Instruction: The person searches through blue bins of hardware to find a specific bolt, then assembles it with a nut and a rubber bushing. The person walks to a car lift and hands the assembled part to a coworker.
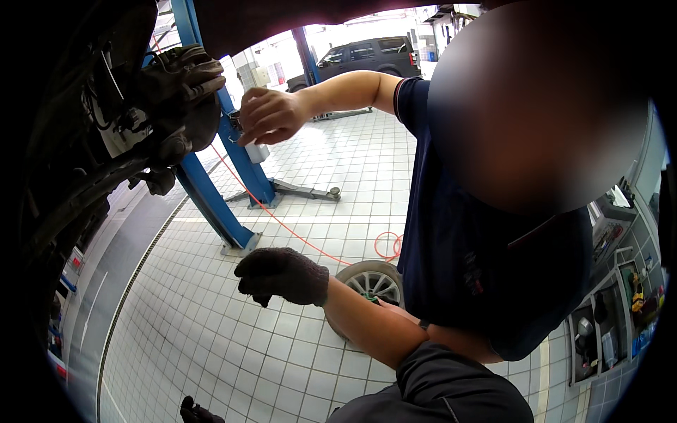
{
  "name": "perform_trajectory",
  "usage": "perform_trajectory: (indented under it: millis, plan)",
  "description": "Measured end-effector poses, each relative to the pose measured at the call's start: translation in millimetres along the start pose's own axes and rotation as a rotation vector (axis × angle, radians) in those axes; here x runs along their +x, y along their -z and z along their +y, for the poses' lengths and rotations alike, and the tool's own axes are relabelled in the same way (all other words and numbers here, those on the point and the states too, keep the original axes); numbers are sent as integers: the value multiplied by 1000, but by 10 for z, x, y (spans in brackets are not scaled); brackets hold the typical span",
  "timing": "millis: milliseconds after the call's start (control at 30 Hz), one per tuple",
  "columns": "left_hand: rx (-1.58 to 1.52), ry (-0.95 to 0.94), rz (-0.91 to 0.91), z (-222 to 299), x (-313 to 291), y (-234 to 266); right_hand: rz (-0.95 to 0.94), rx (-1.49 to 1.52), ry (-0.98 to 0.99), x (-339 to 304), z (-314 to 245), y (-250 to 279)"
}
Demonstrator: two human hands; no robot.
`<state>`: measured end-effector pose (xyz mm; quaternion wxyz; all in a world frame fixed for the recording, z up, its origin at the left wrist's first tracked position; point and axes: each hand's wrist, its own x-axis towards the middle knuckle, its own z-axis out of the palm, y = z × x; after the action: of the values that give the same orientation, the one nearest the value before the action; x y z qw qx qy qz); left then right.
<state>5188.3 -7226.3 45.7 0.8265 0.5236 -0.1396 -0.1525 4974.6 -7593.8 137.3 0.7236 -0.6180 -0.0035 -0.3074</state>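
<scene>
My right hand (282,277), in a dark knitted glove, hangs mid-air over the floor, below and to the right of the brake disc (204,120). Its fingers are loosely bent, the thumb stands a little apart, and no held thing shows. Just the tip of my left hand (199,412), also in a dark glove, enters at the lower edge; most of its fingers are cut off. Facing me at the right, a person in a navy shirt (486,275) reaches a bare hand (271,116) toward the brake caliper (194,70). That person's other hand is by a green thing (371,298), partly hidden by my forearm.
Suspension arms (92,187) of a raised car fill the left side. Blue lift posts (211,201) stand behind. A wheel (363,275) lies on the tiled floor, beside a red hose (282,224). A tool cart (599,331) stands at the right; a dark car (360,60) is parked far back.
</scene>
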Motion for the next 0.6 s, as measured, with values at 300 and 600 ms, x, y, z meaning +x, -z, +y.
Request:
perform_trajectory:
  millis: [300, 600]
  plan:
    - [-10, 44, 32, 8, 18, -49, 26, 138, 23, -55, 110, 69]
    - [-84, 59, -7, -78, 144, 16, 175, 694, -31, -236, 532, 58]
